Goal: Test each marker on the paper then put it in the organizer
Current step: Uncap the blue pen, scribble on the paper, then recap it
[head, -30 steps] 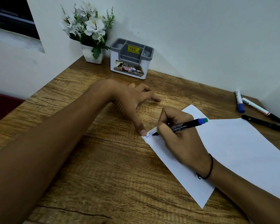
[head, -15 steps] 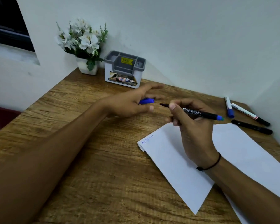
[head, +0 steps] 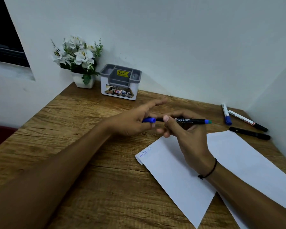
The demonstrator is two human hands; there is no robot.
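Now capping time, by the look of it. Right hand [head: 185,139] curled round the slim black felt-tip marker [head: 188,120], barrel lying level and running left to right, bare tip aimed at the left hand [head: 132,122]. Left hand pinching the small blue cap [head: 149,120] between thumb and lower fingers, upper fingers stretched out and slightly blurred. Cap's open mouth facing the tip, just beside it, both on one line; cannot tell whether touching yet. Everything held above the wooden bench [head: 89,146], nearer than the grey-and-white plastic organizer [head: 120,81] and to its right. Blue scribble [head: 144,152] already at the near-left corner of the white paper sheet [head: 180,179], so the test for this one looks done. Next move probably a straight push of cap along the barrel's long axis, then a reach up and left to the organizer; left hand nearer to it, yet the right one carrying the marker. Risk: a slight tilt and the tip grazing a finger. Waiting well to the right of the organizer, by the wall: a white marker with blue cap [head: 226,114], a white marker with black cap [head: 248,120], an all-black marker [head: 249,131].
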